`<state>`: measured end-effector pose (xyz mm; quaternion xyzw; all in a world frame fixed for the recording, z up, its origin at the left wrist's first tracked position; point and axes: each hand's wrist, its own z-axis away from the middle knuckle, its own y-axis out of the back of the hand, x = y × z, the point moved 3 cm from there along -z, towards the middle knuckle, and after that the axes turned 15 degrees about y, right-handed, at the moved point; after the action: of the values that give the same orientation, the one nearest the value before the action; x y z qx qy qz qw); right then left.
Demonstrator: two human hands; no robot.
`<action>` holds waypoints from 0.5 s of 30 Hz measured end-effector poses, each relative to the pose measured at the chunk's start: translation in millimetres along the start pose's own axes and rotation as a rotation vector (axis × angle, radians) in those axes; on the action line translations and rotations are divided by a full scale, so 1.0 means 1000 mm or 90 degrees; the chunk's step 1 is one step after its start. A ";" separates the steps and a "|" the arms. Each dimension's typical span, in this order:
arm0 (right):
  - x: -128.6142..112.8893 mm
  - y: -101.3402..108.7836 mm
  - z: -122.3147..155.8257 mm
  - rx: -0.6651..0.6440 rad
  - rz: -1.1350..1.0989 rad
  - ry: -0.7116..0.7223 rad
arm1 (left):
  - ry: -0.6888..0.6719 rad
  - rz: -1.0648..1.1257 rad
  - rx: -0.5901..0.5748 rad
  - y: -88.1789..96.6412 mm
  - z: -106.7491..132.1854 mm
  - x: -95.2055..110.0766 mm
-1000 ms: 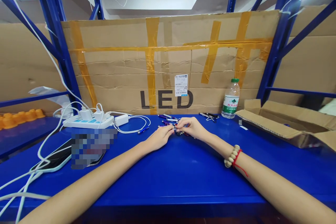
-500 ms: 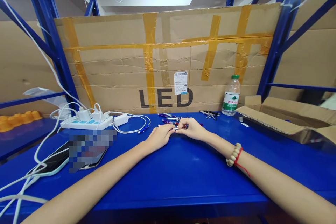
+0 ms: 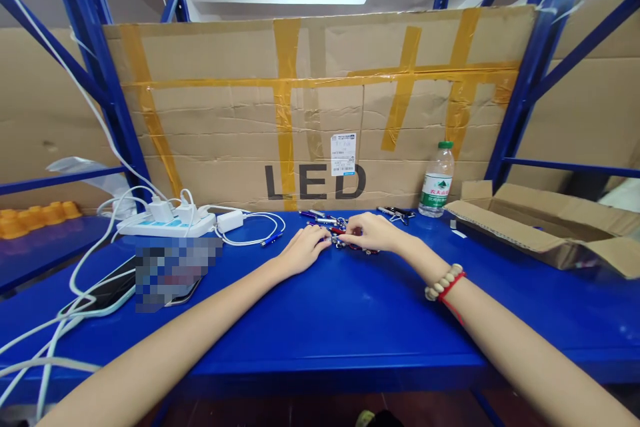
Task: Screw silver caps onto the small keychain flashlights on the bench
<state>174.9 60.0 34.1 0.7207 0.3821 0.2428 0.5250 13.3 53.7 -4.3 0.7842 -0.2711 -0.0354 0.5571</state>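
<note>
A heap of pens (image 3: pixel 327 220), blue, silver and red with small metal clips or rings, lies on the blue tabletop (image 3: pixel 350 320). At its left edge, my left hand (image 3: pixel 304 250) rests palm down, fingers stretched toward the heap. My right hand (image 3: pixel 374 232), with a bead bracelet and red cord on its wrist, reaches over the heap from the right. Its thumb and fingers are bent together among the pens, and whatever sits between them is too small to make out. A shiny metal piece lies between both hands' fingertips. Part of the heap is hidden beneath my right hand.
A lone blue pen (image 3: pixel 271 239) lies left, near a white charger cable and power strip (image 3: pixel 165 225). A phone (image 3: pixel 103 290) sits in front. Dark pens and clips (image 3: pixel 396 215), a water bottle (image 3: pixel 437 180) and an open cardboard box (image 3: pixel 540 230) stand right. Cardboard (image 3: pixel 225 120) closes the back.
My hands have drawn slightly apart from where their fingertips met over a small piece. The left fingers have flattened, and the right hand has moved over the heap. The view has tilted slightly.
</note>
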 end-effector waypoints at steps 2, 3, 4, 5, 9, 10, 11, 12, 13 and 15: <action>0.002 0.001 0.002 -0.071 -0.039 -0.048 | -0.026 -0.008 -0.028 -0.002 0.000 0.000; 0.003 -0.001 0.003 -0.101 -0.057 -0.063 | -0.038 -0.016 -0.041 -0.002 0.001 0.001; 0.003 -0.003 0.003 -0.122 -0.068 -0.069 | -0.048 -0.026 -0.050 -0.002 0.001 0.002; 0.002 -0.006 0.003 -0.133 -0.075 -0.068 | -0.057 -0.037 -0.054 -0.002 0.002 0.003; -0.004 -0.014 0.001 -0.104 -0.083 -0.044 | -0.067 -0.074 -0.045 0.001 0.003 0.009; -0.005 -0.015 0.001 -0.086 -0.080 -0.038 | -0.065 -0.084 -0.041 0.002 0.004 0.010; -0.006 -0.015 0.001 -0.069 -0.077 -0.032 | -0.063 -0.091 -0.032 0.003 0.004 0.011; -0.005 -0.016 0.001 -0.047 -0.084 -0.026 | -0.059 -0.098 -0.019 0.004 0.005 0.012; -0.004 -0.016 0.001 -0.024 -0.089 -0.025 | -0.055 -0.104 0.000 0.005 0.006 0.013; 0.001 -0.018 0.002 0.023 -0.090 -0.040 | -0.050 -0.109 0.054 0.009 0.009 0.013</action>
<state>171.7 62.5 16.5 0.7084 0.4196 0.1753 0.5398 18.0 37.5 3.2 0.8253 -0.2263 -0.1020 0.5073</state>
